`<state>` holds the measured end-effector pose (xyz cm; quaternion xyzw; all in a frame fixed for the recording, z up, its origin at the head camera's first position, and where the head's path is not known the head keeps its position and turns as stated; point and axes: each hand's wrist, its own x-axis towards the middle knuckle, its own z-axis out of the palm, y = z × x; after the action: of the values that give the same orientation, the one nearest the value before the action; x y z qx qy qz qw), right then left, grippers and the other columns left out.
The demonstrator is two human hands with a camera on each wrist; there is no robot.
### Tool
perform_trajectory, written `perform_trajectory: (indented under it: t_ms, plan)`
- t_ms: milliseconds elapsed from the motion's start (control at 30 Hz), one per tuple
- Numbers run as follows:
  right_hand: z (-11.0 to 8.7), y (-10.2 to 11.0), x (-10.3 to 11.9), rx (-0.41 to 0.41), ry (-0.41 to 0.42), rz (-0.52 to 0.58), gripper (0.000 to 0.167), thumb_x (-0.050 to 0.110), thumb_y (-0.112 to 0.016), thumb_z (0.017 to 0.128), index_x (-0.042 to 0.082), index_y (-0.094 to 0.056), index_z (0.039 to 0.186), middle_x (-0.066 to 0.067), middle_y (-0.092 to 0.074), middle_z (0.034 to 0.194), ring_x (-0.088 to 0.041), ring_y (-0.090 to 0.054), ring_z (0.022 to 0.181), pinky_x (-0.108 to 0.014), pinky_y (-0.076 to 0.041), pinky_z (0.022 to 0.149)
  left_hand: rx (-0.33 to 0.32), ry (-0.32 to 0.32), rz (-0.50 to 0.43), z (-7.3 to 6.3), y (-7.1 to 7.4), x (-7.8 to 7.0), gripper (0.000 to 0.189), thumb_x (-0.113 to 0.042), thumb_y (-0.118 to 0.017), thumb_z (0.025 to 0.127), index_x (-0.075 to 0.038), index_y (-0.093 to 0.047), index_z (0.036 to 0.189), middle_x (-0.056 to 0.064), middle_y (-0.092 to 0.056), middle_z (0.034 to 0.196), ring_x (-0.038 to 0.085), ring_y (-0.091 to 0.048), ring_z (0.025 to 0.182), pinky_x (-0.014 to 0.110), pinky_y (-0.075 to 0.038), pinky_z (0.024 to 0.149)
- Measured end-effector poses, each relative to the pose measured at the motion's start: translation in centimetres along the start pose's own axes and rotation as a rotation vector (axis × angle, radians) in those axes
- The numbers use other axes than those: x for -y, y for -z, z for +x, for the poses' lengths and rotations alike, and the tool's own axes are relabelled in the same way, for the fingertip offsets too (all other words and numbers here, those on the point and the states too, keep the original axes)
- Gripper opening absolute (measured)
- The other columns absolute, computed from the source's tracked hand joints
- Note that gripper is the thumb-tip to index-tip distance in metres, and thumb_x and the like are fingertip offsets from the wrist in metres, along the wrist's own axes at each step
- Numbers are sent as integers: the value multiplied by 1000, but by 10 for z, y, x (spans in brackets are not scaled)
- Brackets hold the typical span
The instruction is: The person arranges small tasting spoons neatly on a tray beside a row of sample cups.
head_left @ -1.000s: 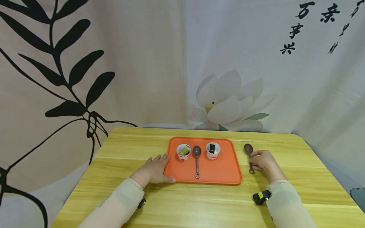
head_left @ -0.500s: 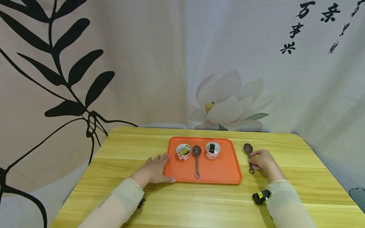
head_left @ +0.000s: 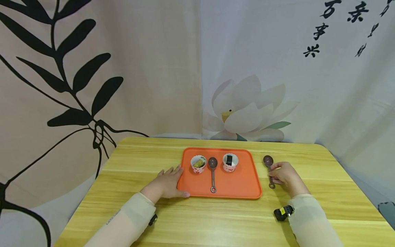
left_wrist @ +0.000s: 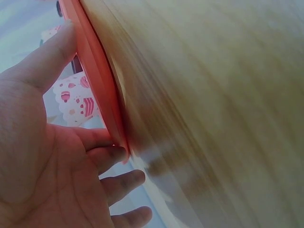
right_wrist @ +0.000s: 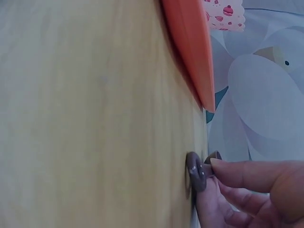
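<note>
An orange tray (head_left: pixel 237 185) lies on the wooden table. My left hand (head_left: pixel 166 183) rests at its left edge, thumb at the near corner and fingers spread; the left wrist view shows the fingertips against the tray's rim (left_wrist: pixel 102 71). To the right of the tray, my right hand (head_left: pixel 285 175) pinches the handle of a brown spoon (head_left: pixel 268 160) between thumb and fingers. The ring at the handle's end (right_wrist: pixel 195 172) shows close over the tabletop in the right wrist view. On the tray, a second brown spoon (head_left: pixel 213 164) lies between two patterned paper cups.
The left paper cup (head_left: pixel 198 169) holds a yellow-green piece; the right cup (head_left: pixel 229 168) has a black-and-white piece in it. A printed curtain (head_left: pixel 166 68) hangs behind the table (head_left: pixel 216 223).
</note>
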<state>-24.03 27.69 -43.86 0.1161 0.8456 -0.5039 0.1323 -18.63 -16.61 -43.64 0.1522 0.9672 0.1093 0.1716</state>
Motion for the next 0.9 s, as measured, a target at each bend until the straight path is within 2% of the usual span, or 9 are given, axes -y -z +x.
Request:
perform_trajectory:
  t_ms: [400,633,900]
  plan:
    - [0,0,-5,27,26,23,28,-7,-63,92,-15,-50,114,-9,-51,79,-13,-56,63,-26,-58,59,3,0,0,-1,1,0,109,-68,-68,82,-2,-26,158,14,-22,165,41,-22,149,62,-16,117]
    - [1,1,-7,33,7,49,30,-7,-64,91,-15,-50,116,-9,-55,81,-11,-60,59,-26,-58,58,2,3,-4,-1,2,-1,110,-68,-69,82,-2,-26,158,14,-23,164,41,-23,148,62,-17,117]
    - [-2,2,-9,45,16,38,32,-4,-64,93,-14,-50,120,-9,-56,82,-13,-58,64,-26,-58,60,5,4,-3,-1,2,-1,110,-68,-68,82,-2,-26,158,14,-22,164,42,-22,149,62,-16,117]
